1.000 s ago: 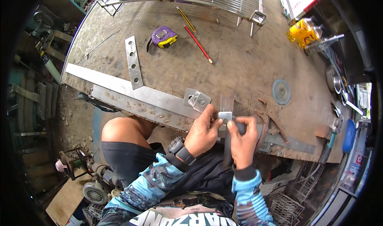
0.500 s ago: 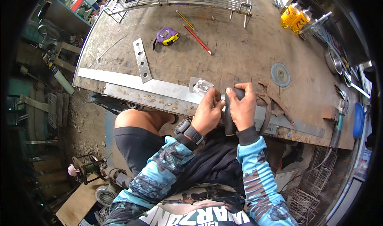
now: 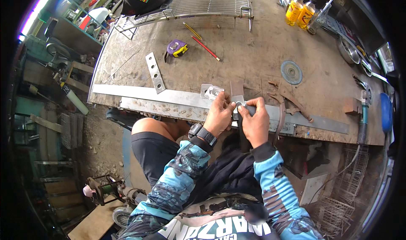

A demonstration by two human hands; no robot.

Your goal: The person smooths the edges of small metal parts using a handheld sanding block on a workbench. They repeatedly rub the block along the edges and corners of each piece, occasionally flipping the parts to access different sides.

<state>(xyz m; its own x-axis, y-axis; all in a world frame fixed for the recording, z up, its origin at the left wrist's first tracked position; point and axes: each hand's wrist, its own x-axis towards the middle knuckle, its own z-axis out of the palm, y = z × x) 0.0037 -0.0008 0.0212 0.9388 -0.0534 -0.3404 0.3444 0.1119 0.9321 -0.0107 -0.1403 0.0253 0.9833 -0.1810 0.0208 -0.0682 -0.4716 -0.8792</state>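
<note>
At the bench's near edge both my hands meet over a small light metal plate with a hole [image 3: 238, 99]. My left hand [image 3: 218, 115] pinches the plate's left side between thumb and finger. My right hand [image 3: 256, 120] is closed around a dark bar-shaped piece [image 3: 244, 135], its thumb against the plate. What the dark piece is, I cannot tell. Just beyond lies a flat brownish metal piece [image 3: 237, 88]. Several small bent metal plates with holes [image 3: 212, 92] lie beside my left fingers, on a long flat metal strip [image 3: 169, 97].
A perforated strip [image 3: 155, 73], a tape measure [image 3: 176, 48], a red pencil [image 3: 206, 48] and a yellow pencil [image 3: 193, 30] lie farther back. Rusty clamp-like tools [image 3: 292, 102], a grinding disc [image 3: 291, 72] and an angle grinder [image 3: 364, 108] are right. A wire rack [image 3: 207, 1] stands at the back.
The small plate with the hole now shows between my hands, above the dark piece. My right fingers have curled in closer to my left hand. The whole view has shifted slightly.
</note>
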